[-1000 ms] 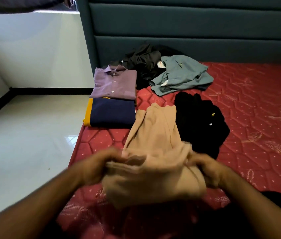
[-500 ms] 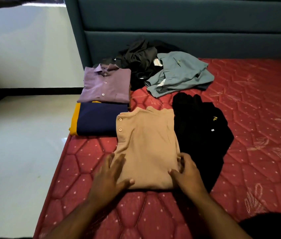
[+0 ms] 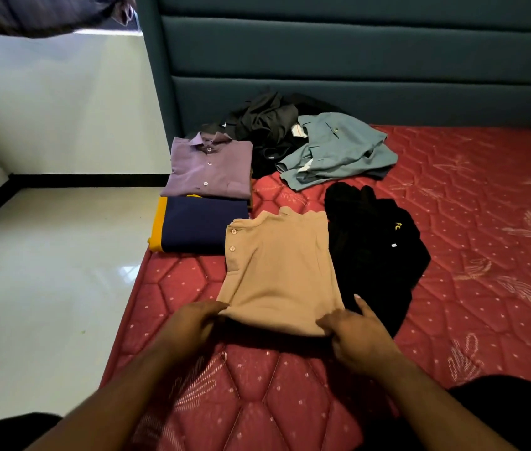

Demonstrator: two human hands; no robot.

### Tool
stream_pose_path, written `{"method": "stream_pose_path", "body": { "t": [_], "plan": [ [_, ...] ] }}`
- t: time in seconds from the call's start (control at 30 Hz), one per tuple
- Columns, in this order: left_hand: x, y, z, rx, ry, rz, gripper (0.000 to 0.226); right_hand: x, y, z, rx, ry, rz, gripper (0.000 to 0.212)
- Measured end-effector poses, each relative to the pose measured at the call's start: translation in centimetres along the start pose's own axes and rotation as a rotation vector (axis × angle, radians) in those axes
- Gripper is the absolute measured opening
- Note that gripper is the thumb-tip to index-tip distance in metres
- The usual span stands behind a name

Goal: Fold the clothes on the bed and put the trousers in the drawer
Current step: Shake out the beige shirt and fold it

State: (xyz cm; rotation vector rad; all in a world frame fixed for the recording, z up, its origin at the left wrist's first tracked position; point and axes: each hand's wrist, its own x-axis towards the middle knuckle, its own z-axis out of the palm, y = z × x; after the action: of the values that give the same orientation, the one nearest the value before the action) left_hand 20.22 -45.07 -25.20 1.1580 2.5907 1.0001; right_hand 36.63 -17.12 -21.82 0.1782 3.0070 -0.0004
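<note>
Both bare forearms reaching forward from the bottom corners, angling in toward each other. Left hand (image 3: 194, 323) knuckles up, fingers curled under and pinched shut at the tips. Right hand (image 3: 356, 336) palm down, fingers bent inward, thumb sticking out toward the far side. Hands level with each other, well apart, wrists pretty straight.

Teal padded headboard (image 3: 355, 60) ran across the top of frame. Red quilted mattress (image 3: 469, 255) filled right and bottom. Glossy white tiled floor (image 3: 46, 288) at left reflected light; pale wall (image 3: 62, 109) with black skirting (image 3: 88, 180). Possibly a curtain upper left.
</note>
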Motion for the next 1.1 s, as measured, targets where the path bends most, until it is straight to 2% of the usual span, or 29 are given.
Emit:
{"method": "stream_pose_path", "body": {
  "t": [0.03, 0.1, 0.17, 0.23, 0.3, 0.33, 0.4, 0.5, 0.53, 0.57, 0.6, 0.63, 0.7, 0.73, 0.8, 0.83, 0.87, 0.97, 1.0, 1.1],
  "plan": [
    [-0.7, 0.9, -1.2, -0.050, -0.078, -0.018, 0.026, -0.6, 0.1, -0.6, 0.076, -0.075, -0.030, 0.052],
    [-3.3, 2.4, -3.3, -0.146, -0.326, -0.072, 0.013, -2.4, 0.2, -2.2, 0.418, -0.278, -0.069, 0.032],
    [-6.4, 3.5, -5.3, -0.334, -0.588, -0.162, 0.028, -4.5, -0.1, -3.6, 0.787, -0.475, -0.100, 0.015],
    [-8.5, 4.9, -7.3, -0.486, -0.770, -0.191, 0.023, -6.0, 0.0, -4.4, 1.010, -0.659, -0.124, 0.014],
    [-8.9, 5.5, -8.4, -0.542, -0.782, -0.219, 0.023, -6.3, 0.6, -4.3, 1.085, -0.668, -0.117, 0.031],
    [-8.4, 5.9, -8.7, -0.538, -0.716, -0.241, 0.026, -6.0, 0.9, -4.1, 1.115, -0.612, -0.087, 0.037],
    [-6.1, 6.2, -8.4, -0.500, -0.465, -0.277, 0.029, -4.2, 1.0, -4.2, 1.239, -0.362, 0.047, 0.032],
    [-1.1, 5.3, -6.4, -0.544, 0.100, -0.355, 0.015, 0.4, 1.4, -4.2, 1.366, 0.183, 0.354, 0.010],
    [0.4, 4.7, -5.7, -0.493, 0.284, -0.419, 0.008, 1.8, 1.7, -3.9, 1.304, 0.296, 0.435, 0.016],
    [1.3, 3.6, -4.7, -0.403, 0.400, -0.512, 0.019, 2.8, 1.9, -3.5, 1.215, 0.343, 0.483, 0.027],
    [1.7, 2.9, -3.7, -0.349, 0.444, -0.608, 0.035, 3.3, 2.0, -2.8, 1.133, 0.332, 0.526, 0.037],
    [1.4, 2.1, -2.3, -0.373, 0.423, -0.714, 0.050, 3.3, 1.7, -2.0, 1.086, 0.307, 0.558, 0.042],
    [-0.3, 1.9, 0.7, -0.594, 0.329, -0.880, 0.077, 2.6, 0.7, 0.2, 1.144, 0.225, 0.624, 0.052],
    [-1.3, 2.4, 2.2, -0.684, 0.290, -0.930, 0.087, 2.1, -0.1, 1.4, 1.215, 0.181, 0.657, 0.060],
    [-2.0, 3.0, 4.5, -0.697, 0.288, -0.948, 0.107, 1.5, -1.3, 3.1, 1.290, 0.163, 0.692, 0.079],
    [-1.7, 3.2, 5.3, -0.679, 0.305, -0.950, 0.109, 1.7, -1.8, 3.5, 1.316, 0.176, 0.686, 0.083],
    [-1.1, 3.9, 5.6, -0.697, 0.318, -0.950, 0.101, 2.1, -2.3, 3.7, 1.371, 0.186, 0.671, 0.084],
    [0.4, 5.9, 5.2, -0.910, 0.399, -0.855, 0.058, 2.9, -4.2, 3.3, 1.560, 0.187, 0.582, 0.081],
    [0.6, 6.0, 4.8, -0.940, 0.442, -0.824, 0.055, 3.2, -4.7, 3.0, 1.587, 0.202, 0.560, 0.079],
    [0.5, 3.6, 1.8, -0.956, 0.586, -0.680, 0.066, 5.5, -6.3, 2.1, 1.665, 0.274, 0.473, 0.071]
  ]
}}
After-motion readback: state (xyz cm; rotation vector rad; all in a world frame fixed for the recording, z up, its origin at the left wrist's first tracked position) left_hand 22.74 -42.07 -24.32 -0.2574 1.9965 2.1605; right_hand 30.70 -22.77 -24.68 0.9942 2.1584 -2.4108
